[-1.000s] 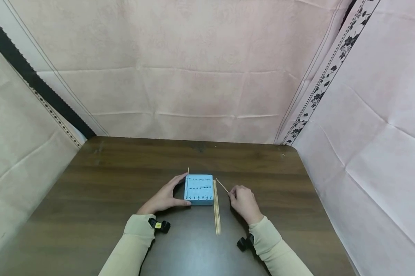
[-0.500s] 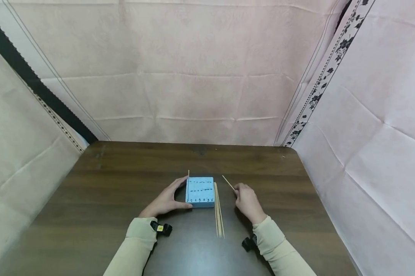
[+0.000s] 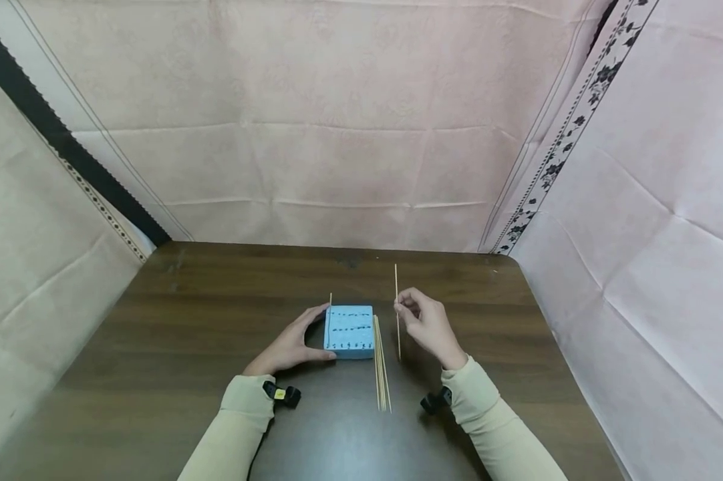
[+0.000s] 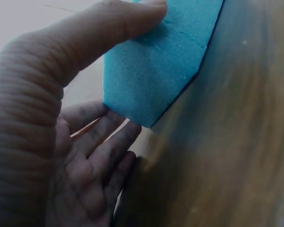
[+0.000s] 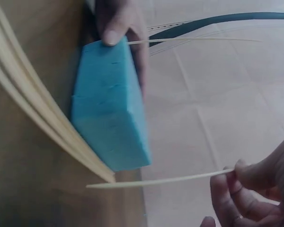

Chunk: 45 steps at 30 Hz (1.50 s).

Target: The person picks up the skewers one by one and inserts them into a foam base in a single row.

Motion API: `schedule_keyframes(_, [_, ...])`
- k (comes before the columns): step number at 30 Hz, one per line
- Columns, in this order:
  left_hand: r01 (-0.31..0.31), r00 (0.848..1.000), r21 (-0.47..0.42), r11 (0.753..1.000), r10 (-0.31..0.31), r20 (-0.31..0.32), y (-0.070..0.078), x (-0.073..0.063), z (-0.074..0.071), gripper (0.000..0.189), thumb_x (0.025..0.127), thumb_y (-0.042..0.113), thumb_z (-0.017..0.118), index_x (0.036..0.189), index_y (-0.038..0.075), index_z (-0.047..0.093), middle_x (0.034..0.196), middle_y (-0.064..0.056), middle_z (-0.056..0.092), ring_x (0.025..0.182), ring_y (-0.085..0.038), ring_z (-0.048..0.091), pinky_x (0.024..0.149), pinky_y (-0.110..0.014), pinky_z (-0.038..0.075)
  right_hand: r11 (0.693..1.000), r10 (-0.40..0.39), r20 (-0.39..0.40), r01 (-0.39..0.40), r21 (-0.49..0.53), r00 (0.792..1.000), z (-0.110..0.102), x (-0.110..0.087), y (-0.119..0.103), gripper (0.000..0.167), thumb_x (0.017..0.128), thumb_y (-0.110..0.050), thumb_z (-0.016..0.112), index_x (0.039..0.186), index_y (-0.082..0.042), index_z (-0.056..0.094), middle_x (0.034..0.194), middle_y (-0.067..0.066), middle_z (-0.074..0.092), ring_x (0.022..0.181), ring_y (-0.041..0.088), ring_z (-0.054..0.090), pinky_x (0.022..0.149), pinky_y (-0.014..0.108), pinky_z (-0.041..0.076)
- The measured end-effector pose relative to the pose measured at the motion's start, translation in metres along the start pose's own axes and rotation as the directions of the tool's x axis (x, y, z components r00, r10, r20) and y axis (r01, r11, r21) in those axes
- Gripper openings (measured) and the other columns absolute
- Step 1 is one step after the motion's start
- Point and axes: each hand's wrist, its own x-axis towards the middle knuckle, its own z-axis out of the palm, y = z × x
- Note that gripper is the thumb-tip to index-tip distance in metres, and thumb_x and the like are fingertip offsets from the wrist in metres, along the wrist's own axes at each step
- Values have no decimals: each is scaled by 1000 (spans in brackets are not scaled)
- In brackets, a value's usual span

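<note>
A light blue foam block (image 3: pixel 349 329) with rows of small dark marks on top sits on the table. My left hand (image 3: pixel 294 346) grips its left side, the thumb (image 4: pixel 132 19) across the near face and the fingers round behind. One thin wooden skewer (image 5: pixel 194 40) stands up from the block's far left corner, close to that hand. To the right, my right hand (image 3: pixel 430 324) pinches another skewer (image 3: pixel 396 284) between thumb and fingertips. It is held upright, apart from the block, with its lower end (image 5: pixel 97 186) below the fingers.
Several loose skewers (image 3: pixel 381 374) lie side by side along the block's right side, pointing toward the near edge. Pale cloth (image 3: pixel 349 167) hangs behind the brown wooden table (image 3: pixel 247 280), and more cloth (image 3: pixel 650 220) encloses the right side.
The skewer in my right hand has turned from slanting low to upright, and that hand has risen a little and moved away. My left hand stays on the block.
</note>
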Motion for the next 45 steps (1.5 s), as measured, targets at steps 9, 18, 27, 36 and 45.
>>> schedule_keyframes(9, [22,1000,-2,1000,-22,-8,2,0,3,112,68,62,86,159,32,28,159,7,31,146,-24,29,110,-64,29,973,-99,-46,107,205,994,5,14,-26,4,94,-17,73,97,-15,72,90,-3,73,81,18,71,72,31,57])
schedule_keyframes(18, [-7,1000,4,1000,7,-2,2,6,-3,111,69,63,85,159,29,29,159,3,31,146,-25,30,110,-64,29,927,-221,11,207,311,975,29,21,-49,5,95,-9,70,101,-9,71,94,3,74,80,28,72,73,31,59])
schedule_keyframes(27, [-2,1000,-16,1000,2,9,1,7,-2,111,71,61,85,160,29,28,159,4,31,146,-25,30,111,-65,29,931,-301,46,283,229,952,43,22,-53,7,96,-10,69,103,-12,71,96,-4,73,81,20,72,77,28,58])
schedule_keyframes(36, [-7,1000,-25,1000,7,5,-1,5,0,112,69,62,85,159,27,29,159,5,32,146,-24,30,111,-63,29,923,-329,57,308,230,943,46,21,-54,6,97,-10,69,103,-10,70,98,-2,73,83,26,72,80,27,57])
schedule_keyframes(45, [-11,1000,-29,1000,11,8,-1,6,-2,111,70,62,85,159,29,29,158,5,32,145,-23,30,112,-62,28,920,-352,48,337,200,935,47,21,-50,6,96,-10,69,102,-12,71,96,-3,73,82,18,71,79,27,57])
